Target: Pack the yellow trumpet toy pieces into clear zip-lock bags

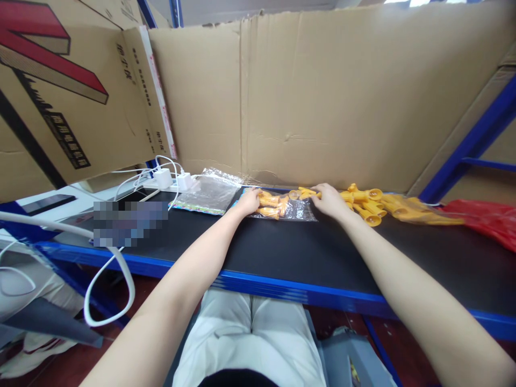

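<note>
A clear plastic bag [300,210] lies on the black worktop, with several yellow horn-shaped plastic pieces [269,206] inside its left part. My left hand [250,201] grips the bag near its left end, fingers closed around the edge. At the bag's right end, my right hand [328,200] is closed on a yellow plastic horn [305,193], whose bell points left over the bag. Part of that horn is hidden by my fingers. Just right of this hand is a pile of loose yellow horns [368,207], some with their round bells facing me.
Flat clear bags [212,194] with a colourful edge lie to the left. Beyond them are a power strip with white chargers [163,178] and cables. More horns in a clear bag [415,209] and a red bag [487,217] lie right. A cardboard wall [322,102] stands behind.
</note>
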Demonstrator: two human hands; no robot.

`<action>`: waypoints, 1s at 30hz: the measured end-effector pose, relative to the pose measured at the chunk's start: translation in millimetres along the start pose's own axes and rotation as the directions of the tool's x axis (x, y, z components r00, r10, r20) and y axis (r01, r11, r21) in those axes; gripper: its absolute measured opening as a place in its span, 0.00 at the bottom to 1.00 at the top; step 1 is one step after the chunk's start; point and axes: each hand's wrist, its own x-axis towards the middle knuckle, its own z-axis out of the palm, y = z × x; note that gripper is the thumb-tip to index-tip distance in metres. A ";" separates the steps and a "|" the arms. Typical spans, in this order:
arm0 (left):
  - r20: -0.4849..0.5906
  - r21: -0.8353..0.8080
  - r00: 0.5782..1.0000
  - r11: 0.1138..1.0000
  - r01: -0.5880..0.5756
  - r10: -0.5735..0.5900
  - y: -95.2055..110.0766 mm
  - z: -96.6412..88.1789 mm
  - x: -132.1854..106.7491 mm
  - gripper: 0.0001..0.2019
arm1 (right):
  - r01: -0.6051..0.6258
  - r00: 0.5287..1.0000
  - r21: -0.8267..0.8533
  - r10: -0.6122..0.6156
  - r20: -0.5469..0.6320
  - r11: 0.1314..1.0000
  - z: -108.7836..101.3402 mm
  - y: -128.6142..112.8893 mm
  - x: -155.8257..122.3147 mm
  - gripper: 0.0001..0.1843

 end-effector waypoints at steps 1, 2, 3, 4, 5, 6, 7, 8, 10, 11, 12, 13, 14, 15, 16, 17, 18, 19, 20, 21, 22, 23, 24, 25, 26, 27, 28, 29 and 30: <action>0.021 0.018 1.000 1.000 -0.007 0.007 0.4 0.0 -0.2 0.19 | -0.019 0.999 -0.039 0.017 -0.042 0.999 -0.6 3.4 -0.2 0.23; 0.036 0.029 0.999 1.000 -0.011 0.010 0.5 0.2 -0.3 0.19 | -0.039 0.997 -0.069 0.034 -0.075 0.997 -0.8 6.0 -0.9 0.26; 0.042 0.032 0.999 0.999 -0.014 0.012 0.4 0.4 -0.3 0.20 | -0.061 0.994 -0.096 0.051 -0.100 0.994 -0.2 7.9 -1.9 0.29; 0.042 0.029 0.999 0.999 -0.016 0.015 0.3 0.6 -0.2 0.20 | -0.080 0.992 -0.121 0.067 -0.108 0.989 1.1 9.2 -2.9 0.31; 0.040 0.024 0.999 1.000 -0.017 0.016 0.1 0.8 -0.1 0.20 | -0.094 0.993 -0.149 0.081 -0.090 0.984 3.0 10.2 -3.7 0.32; 0.037 0.022 0.999 1.000 -0.019 0.018 -0.1 0.9 0.0 0.20 | -0.097 0.995 -0.179 0.090 -0.045 0.979 5.3 11.1 -4.1 0.32; 0.038 0.024 0.999 1.000 -0.020 0.020 -0.2 1.0 0.1 0.20 | -0.091 0.995 -0.210 0.097 0.019 0.973 7.7 12.0 -4.2 0.31; 0.040 0.029 0.999 0.999 -0.021 0.020 -0.2 1.0 0.1 0.20 | -0.075 0.991 -0.236 0.098 0.088 0.969 9.8 12.9 -3.8 0.29; 0.050 0.045 0.999 0.999 -0.023 0.021 0.0 0.9 0.2 0.20 | -0.027 0.978 -0.261 0.080 0.193 0.965 12.3 14.4 -2.4 0.25; 0.054 0.052 0.998 0.998 -0.022 0.019 0.1 0.8 0.2 0.20 | -0.011 0.974 -0.264 0.071 0.217 0.965 12.4 14.8 -1.8 0.23; 0.056 0.056 0.998 0.998 -0.020 0.017 0.2 0.8 0.2 0.20 | -0.009 0.973 -0.266 0.070 0.221 0.964 11.8 14.9 -1.5 0.22; 0.056 0.059 0.998 0.998 -0.019 0.016 0.2 0.8 0.3 0.20 | -0.019 0.974 -0.272 0.080 0.214 0.962 10.7 14.6 -1.6 0.22; 0.055 0.061 0.998 0.998 -0.018 0.015 0.1 0.9 0.3 0.20 | -0.036 0.975 -0.287 0.097 0.202 0.957 9.2 14.0 -2.2 0.21; 0.054 0.060 0.998 0.998 -0.019 0.016 -0.1 1.0 0.4 0.20 | -0.054 0.975 -0.310 0.118 0.190 0.949 7.7 13.1 -3.1 0.21; 0.053 0.057 0.998 0.998 -0.020 0.017 -0.4 1.2 0.6 0.20 | -0.069 0.974 -0.339 0.137 0.181 0.938 6.3 12.1 -4.2 0.22; 0.053 0.053 0.998 0.998 -0.021 0.019 -0.8 1.3 0.7 0.20 | -0.079 0.973 -0.368 0.153 0.175 0.927 5.0 11.2 -5.3 0.21; 0.053 0.047 0.998 0.999 -0.021 0.019 -1.2 1.6 0.8 0.20 | -0.088 0.971 -0.394 0.167 0.172 0.915 4.1 10.5 -6.2 0.21; 0.052 0.038 0.998 0.999 -0.021 0.019 -1.6 1.8 1.0 0.20 | -0.093 0.969 -0.415 0.179 0.172 0.905 3.4 10.1 -6.9 0.20; 0.048 0.024 0.999 1.000 -0.020 0.019 -1.9 2.0 1.1 0.20 | -0.098 0.967 -0.429 0.187 0.171 0.898 3.0 10.0 -7.2 0.19; 0.043 0.007 0.999 1.000 -0.018 0.018 -2.1 2.3 1.3 0.20 | -0.102 0.967 -0.437 0.193 0.168 0.894 2.7 10.3 -7.2 0.18; 0.038 -0.009 0.999 1.000 -0.015 0.015 -2.3 2.5 1.4 0.20 | -0.107 0.967 -0.443 0.197 0.163 0.890 2.5 10.7 -7.0 0.18; 0.035 -0.022 0.999 1.000 -0.011 0.012 -2.4 2.7 1.5 0.20 | -0.110 0.967 -0.448 0.199 0.157 0.887 2.3 11.2 -6.7 0.17; 0.033 -0.030 0.999 1.000 -0.009 0.010 -2.4 2.8 1.6 0.20 | -0.115 0.968 -0.453 0.201 0.148 0.884 1.9 11.7 -6.4 0.17; 0.034 -0.033 0.999 0.999 -0.007 0.008 -2.4 3.0 1.7 0.20 | -0.120 0.969 -0.458 0.204 0.138 0.881 1.4 12.0 -6.2 0.16; 0.036 -0.030 0.999 1.000 -0.005 0.006 -2.4 3.1 1.7 0.20 | -0.128 0.970 -0.462 0.208 0.128 0.878 0.8 12.1 -6.0 0.16; 0.039 -0.026 0.999 1.000 -0.006 0.007 -2.4 3.1 1.7 0.20 | -0.137 0.970 -0.462 0.213 0.115 0.876 0.0 12.0 -6.0 0.15; 0.039 -0.022 0.999 1.000 -0.009 0.010 -2.4 3.2 1.6 0.20 | -0.146 0.972 -0.457 0.214 0.100 0.877 -0.8 11.7 -6.0 0.15; 0.037 -0.021 0.999 1.000 -0.012 0.012 -2.4 3.2 1.5 0.19 | -0.154 0.974 -0.448 0.211 0.081 0.881 -1.7 11.3 -6.0 0.15; 0.034 -0.021 0.999 1.000 -0.014 0.015 -2.4 3.1 1.4 0.19 | -0.165 0.976 -0.435 0.209 0.055 0.885 -2.5 10.8 -6.0 0.15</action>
